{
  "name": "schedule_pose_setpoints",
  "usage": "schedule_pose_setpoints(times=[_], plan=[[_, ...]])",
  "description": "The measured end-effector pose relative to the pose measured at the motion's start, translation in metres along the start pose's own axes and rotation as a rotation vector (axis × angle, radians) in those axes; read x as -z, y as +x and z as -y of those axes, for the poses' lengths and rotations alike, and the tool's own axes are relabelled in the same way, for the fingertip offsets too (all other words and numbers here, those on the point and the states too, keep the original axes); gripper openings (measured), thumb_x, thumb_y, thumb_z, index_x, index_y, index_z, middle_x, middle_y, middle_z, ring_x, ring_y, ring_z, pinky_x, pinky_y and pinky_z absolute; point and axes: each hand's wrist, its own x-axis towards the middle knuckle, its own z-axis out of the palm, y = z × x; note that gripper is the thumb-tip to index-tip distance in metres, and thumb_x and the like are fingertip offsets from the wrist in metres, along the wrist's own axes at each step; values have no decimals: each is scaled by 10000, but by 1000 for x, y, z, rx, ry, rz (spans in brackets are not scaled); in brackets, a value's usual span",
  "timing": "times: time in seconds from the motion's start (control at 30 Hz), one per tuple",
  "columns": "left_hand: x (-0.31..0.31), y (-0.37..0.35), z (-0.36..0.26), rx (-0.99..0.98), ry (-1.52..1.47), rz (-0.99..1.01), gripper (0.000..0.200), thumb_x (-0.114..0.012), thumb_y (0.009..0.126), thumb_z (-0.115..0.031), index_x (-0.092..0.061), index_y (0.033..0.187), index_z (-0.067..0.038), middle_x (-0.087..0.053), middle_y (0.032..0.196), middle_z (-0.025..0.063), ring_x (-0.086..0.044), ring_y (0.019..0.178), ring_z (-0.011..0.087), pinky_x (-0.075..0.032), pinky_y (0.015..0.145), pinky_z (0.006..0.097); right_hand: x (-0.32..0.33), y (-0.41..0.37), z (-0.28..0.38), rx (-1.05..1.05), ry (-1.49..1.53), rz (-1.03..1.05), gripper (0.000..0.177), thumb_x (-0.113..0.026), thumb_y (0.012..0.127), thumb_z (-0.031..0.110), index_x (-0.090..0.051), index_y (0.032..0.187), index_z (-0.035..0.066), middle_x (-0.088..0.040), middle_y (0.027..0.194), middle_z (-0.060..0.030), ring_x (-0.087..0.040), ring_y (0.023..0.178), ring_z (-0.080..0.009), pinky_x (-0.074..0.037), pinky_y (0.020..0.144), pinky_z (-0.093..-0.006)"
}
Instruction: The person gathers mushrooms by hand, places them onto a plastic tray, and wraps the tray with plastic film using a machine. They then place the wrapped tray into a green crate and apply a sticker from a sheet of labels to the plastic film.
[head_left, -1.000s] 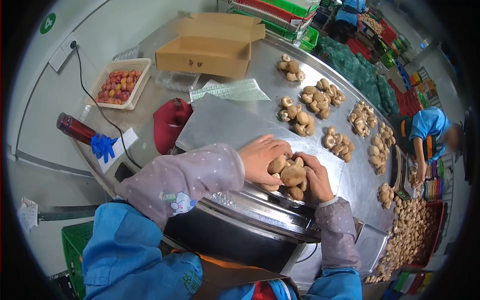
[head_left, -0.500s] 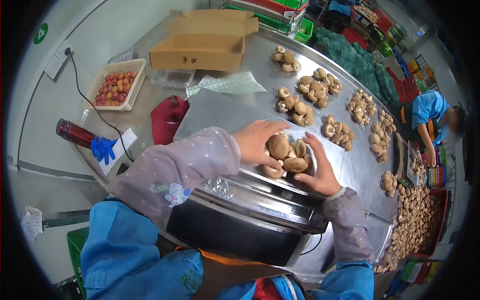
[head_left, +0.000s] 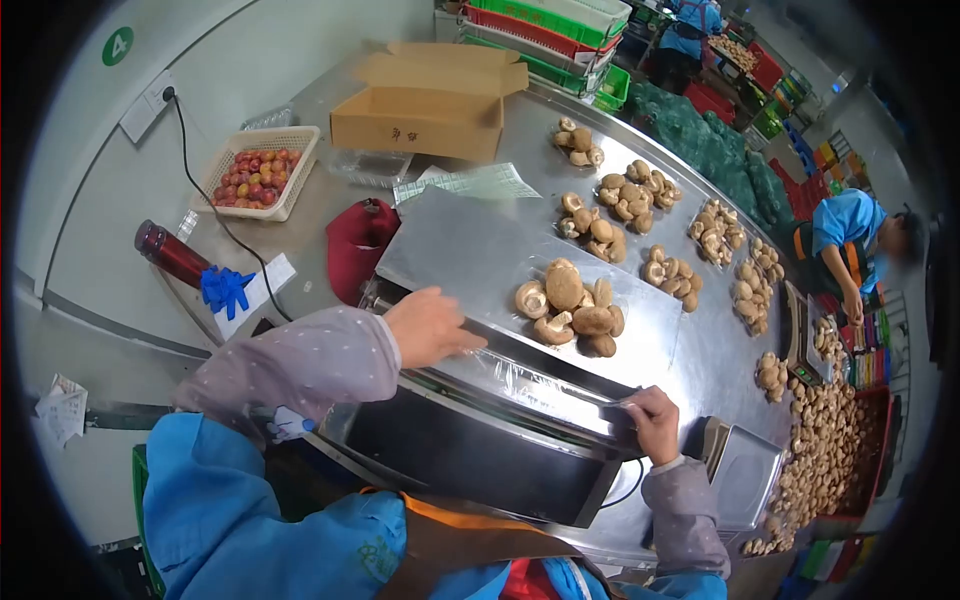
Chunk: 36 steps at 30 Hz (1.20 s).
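A pile of shiitake mushrooms (head_left: 568,306) sits on the metal plate behind the wrapping machine (head_left: 440,440). Clear plastic film (head_left: 525,385) stretches along the machine's front slot, just nearer to me than the pile. My left hand (head_left: 428,326) hovers near the film's left end, slightly blurred, its fingers loosely apart and nothing seen in them. At the film's right end, my right hand (head_left: 655,424) is closed, with thumb and fingers pinched on the film's edge.
Several shiitake piles (head_left: 625,195) stand across the table, with a loose heap (head_left: 825,440) at right. A scale (head_left: 745,480) sits at lower right. Behind are a cardboard box (head_left: 418,120), a fruit basket (head_left: 300,195) and a red cap (head_left: 360,245). A co-worker (head_left: 845,240) stands at right.
Both hands have let go of the mushroom pile, which stays on the plate. My left hand has moved left and toward me; my right hand has come down to the film's right end.
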Motion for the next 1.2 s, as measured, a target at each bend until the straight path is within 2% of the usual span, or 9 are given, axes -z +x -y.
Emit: schedule_pose_setpoints(times=[0.07, 0.17, 0.33, 0.43, 0.5, 0.57, 0.67, 0.93, 1.2], plan=[[8, -6, -4, 100, -54, 42, 236, -556, 864, -245, -649, 1080, -220, -558, 651, 10, -542, 705, 157, -387, 685, 286, 17, -9, 21, -118, 45, 23, 32, -631, 750, 2, -633, 773, -19, -577, 795, -70, -555, 682, -154, -436, 606, -264], [56, -31, -5, 713, -1079, 346, 233, -519, 903, -204, -642, 1084, -123, -605, 630, 53, -590, 656, 164, -433, 635, 282, 50, -23, 31, -255, 464, 103, 92, -550, 847, 57, -566, 784, -9, -579, 804, -93, -610, 710, -178, -498, 626, -288], [104, 26, 19, 395, -1979, -600, 253, -470, 917, -160, -624, 998, 24, -650, 856, 183, -626, 851, 260, -475, 767, 324, 104, 53, 99, -162, 927, -207, 262, -466, 942, 252, -470, 859, 3, -629, 863, -182, -635, 838, -283, -513, 804, -351], [35, 114, 67, 560, -916, -674, 260, -513, 873, -220, -610, 1017, -27, -645, 977, 136, -588, 1010, 295, -442, 899, 383, 52, 149, 32, -96, 677, -246, 233, -508, 915, 208, -499, 820, -4, -610, 1000, -181, -602, 948, -271, -462, 869, -366], [-38, 144, 70, 672, -448, -104, 219, -530, 860, -217, -601, 981, -50, -627, 1005, 121, -567, 1019, 310, -408, 935, 371, 8, 171, -22, 145, 62, -122, 208, -524, 895, 185, -511, 813, -5, -589, 1060, -173, -591, 958, -244, -446, 858, -360], [-63, 136, 53, 247, -33, -625, 187, -538, 854, -206, -579, 932, -41, -615, 965, 137, -566, 945, 342, -433, 859, 392, -18, 163, -17, 328, -241, 0, 199, -530, 886, 193, -518, 842, -1, -585, 1034, -157, -587, 926, -215, -449, 816, -335], [-52, 135, 47, 350, -416, -542, 176, -559, 847, -204, -579, 870, -31, -615, 934, 138, -568, 884, 337, -442, 790, 406, -8, 160, -12, 4, -44, 233, 218, -521, 900, 232, -522, 869, 16, -595, 975, -127, -577, 909, -194, -447, 783, -310], [-16, 107, 43, 821, -1172, 646, 708, -299, 896, -608, -636, 1012, 4, -660, 809, 107, -552, 549, 192, -444, 506, 331, 12, 126, 35, -859, 529, 741, 538, -376, 942, 444, -520, 1182, -15, -599, 1082, -100, -559, 913, -166, -456, 758, -272], [-38, -8, -79, 778, -1017, 622, 697, -349, 884, -601, -684, 807, 6, -646, 662, 123, -571, 509, 193, -475, 520, 322, -29, -9, 71, -920, 363, 921, 583, -341, 937, 492, -589, 1024, -29, -643, 940, -150, -612, 819, -232, -489, 667, -381]])
